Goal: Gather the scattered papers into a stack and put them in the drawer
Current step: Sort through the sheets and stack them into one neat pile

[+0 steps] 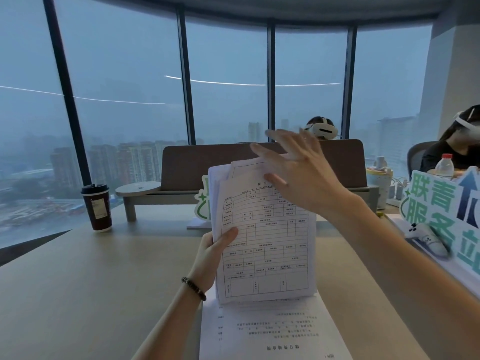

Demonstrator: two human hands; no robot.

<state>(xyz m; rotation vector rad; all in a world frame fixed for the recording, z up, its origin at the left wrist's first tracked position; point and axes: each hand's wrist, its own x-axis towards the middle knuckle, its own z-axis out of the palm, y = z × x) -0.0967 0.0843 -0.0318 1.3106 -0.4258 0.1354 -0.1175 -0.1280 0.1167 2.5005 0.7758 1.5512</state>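
My left hand (213, 253) grips the left edge of a stack of papers (267, 240), held upright with its bottom edge resting on the desk; the front sheet is a printed form with a grid. My right hand (298, 172) is spread flat with fingers apart at the stack's top right corner, holding nothing. More printed sheets (272, 331) lie flat on the desk (91, 294) below the stack, near its front edge. A further white sheet (194, 224) shows on the desk behind the stack. No drawer is in view.
A dark paper coffee cup (96, 207) stands at the left of the desk. A wooden shelf riser (145, 193) with a brown divider panel (197, 165) runs across the back. A green-and-white sign (441, 211), a white controller (426, 237) and a bottle (444, 165) sit at right. Two people wearing headsets sit beyond.
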